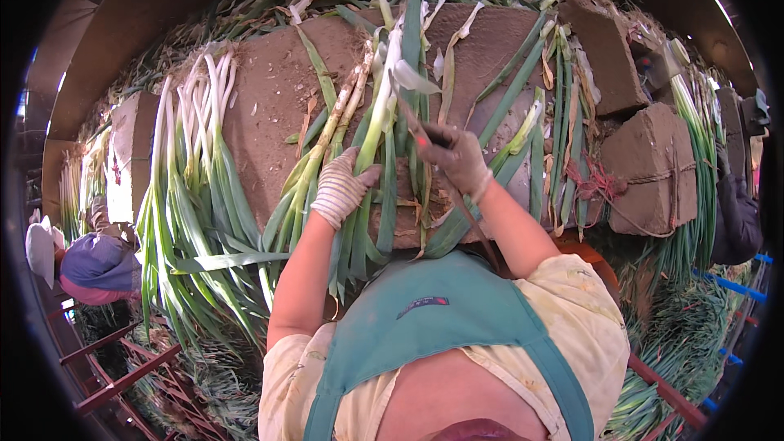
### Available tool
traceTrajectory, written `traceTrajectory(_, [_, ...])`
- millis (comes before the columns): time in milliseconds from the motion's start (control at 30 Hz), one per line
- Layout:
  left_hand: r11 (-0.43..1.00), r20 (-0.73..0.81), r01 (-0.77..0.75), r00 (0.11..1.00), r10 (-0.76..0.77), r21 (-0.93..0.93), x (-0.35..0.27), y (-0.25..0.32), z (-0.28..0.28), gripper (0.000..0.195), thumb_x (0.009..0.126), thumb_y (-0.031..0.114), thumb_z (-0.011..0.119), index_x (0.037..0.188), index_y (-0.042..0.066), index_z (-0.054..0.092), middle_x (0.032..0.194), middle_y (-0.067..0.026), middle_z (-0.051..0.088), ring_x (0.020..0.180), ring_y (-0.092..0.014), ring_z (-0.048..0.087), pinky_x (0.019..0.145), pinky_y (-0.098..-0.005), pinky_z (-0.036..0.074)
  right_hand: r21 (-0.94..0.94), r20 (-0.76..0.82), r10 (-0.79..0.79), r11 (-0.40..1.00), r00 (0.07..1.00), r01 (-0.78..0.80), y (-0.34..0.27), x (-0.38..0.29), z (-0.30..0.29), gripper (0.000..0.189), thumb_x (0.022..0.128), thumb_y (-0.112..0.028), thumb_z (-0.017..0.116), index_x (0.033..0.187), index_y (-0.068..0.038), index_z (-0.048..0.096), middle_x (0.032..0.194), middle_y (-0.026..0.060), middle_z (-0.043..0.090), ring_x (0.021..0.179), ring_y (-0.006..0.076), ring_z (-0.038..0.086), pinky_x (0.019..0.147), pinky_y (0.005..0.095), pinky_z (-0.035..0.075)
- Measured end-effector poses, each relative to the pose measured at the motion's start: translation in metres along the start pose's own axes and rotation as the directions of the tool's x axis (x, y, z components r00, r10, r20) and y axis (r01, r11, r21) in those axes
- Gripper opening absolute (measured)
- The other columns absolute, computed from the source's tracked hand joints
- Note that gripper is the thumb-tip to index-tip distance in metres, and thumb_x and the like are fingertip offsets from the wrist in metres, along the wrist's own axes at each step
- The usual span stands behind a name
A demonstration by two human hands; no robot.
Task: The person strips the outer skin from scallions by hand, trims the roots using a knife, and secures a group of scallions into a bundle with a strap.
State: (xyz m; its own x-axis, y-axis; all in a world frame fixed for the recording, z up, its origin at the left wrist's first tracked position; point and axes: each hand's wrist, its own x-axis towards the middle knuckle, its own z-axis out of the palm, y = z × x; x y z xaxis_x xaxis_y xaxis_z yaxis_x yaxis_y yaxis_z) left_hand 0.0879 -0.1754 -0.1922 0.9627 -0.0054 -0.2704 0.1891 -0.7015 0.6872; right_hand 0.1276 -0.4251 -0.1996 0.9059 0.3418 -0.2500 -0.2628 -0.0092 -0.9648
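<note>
My left hand (346, 187), in a striped work glove, is closed round the green part of a spring onion (381, 111) that points away from me. My right hand (456, 156), also gloved, grips a long thin brown tool (456, 193), perhaps a knife; its upper end is by the onion's white shaft. A pale peeled layer (415, 78) sticks out beside the shaft. Unpeeled onions with brownish skins (349, 95) lie left of the held one. A bunch of white-stemmed spring onions (196, 110) hangs over the near edge further left. Loose green leaves (514, 98) lie to the right.
Concrete-like blocks (649, 165) with rope stand at the right, another block (131, 153) at the left. Leaf waste (245, 3) is heaped along the far side. A person in a purple head covering (101, 263) is far left; a dark sleeve (735, 220) shows far right. Red metal bars (128, 380) stand lower left.
</note>
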Motion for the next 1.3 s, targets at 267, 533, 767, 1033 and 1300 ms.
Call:
traceTrajectory(267, [0.996,0.029,-0.077,0.997,0.075,0.043,-0.076,0.039,-0.059,0.041,0.088,0.031,0.071,0.113,-0.001,0.063,0.087,-0.0227,0.070,0.081,-0.037,0.070,0.072,-0.0429,0.054,-0.946,-0.267,-0.487,0.297,0.832,-0.130,-0.022,0.056,0.012,0.117,0.080,-0.048,0.079,0.151,0.012,0.008,0.158,0.0235,0.024,0.141,0.0343,0.038,0.113,0.0451,0.037])
traceTrajectory(533, [0.913,0.159,0.219,0.972,-0.173,-0.345,-0.168,0.038,-0.122,0.031,0.085,0.017,0.069,0.109,-0.002,0.066,0.075,-0.0075,0.067,0.067,-0.013,0.062,0.064,-0.0300,0.051,-0.947,-0.273,-0.592,0.302,0.758,-0.106,-0.010,0.273,-0.053,0.034,0.099,-0.029,0.049,0.122,-0.005,0.052,0.126,0.0088,0.059,0.115,0.0219,0.056,0.100,0.0333,0.046])
traceTrajectory(767, [0.871,-0.309,0.484,0.844,-0.438,0.088,-0.198,0.003,-0.243,0.039,0.086,0.020,0.071,0.119,0.002,0.065,0.088,-0.0093,0.071,0.080,-0.017,0.067,0.072,-0.0344,0.054,-0.946,0.046,-0.709,-0.256,0.704,-0.196,-0.058,0.300,-0.199,0.059,0.092,-0.044,0.057,0.139,-0.008,0.049,0.139,0.0144,0.054,0.127,0.0295,0.053,0.101,0.0361,0.047])
traceTrajectory(1033, [0.797,-0.329,0.105,0.936,0.122,0.595,-0.105,-0.058,-0.155,0.061,0.073,0.030,0.083,0.125,0.006,0.060,0.108,-0.0206,0.066,0.104,-0.039,0.063,0.091,-0.0482,0.051,-0.901,-0.404,-0.067,0.202,0.912,-0.385,0.036,0.046,-0.009,0.086,0.084,-0.050,0.071,0.147,-0.003,0.036,0.144,0.0257,0.044,0.133,0.0439,0.044,0.111,0.0576,0.035])
traceTrajectory(1300, [0.888,-0.011,0.184,0.980,-0.197,0.422,-0.042,-0.061,-0.053,0.078,0.073,0.039,0.081,0.132,-0.003,0.053,0.117,-0.0247,0.066,0.107,-0.038,0.065,0.093,-0.0444,0.052,-0.955,-0.232,-0.247,0.243,0.941,-0.172,0.063,0.012,-0.031,0.073,0.077,-0.040,0.077,0.136,-0.003,0.052,0.128,0.0248,0.056,0.118,0.0451,0.052,0.102,0.0513,0.043])
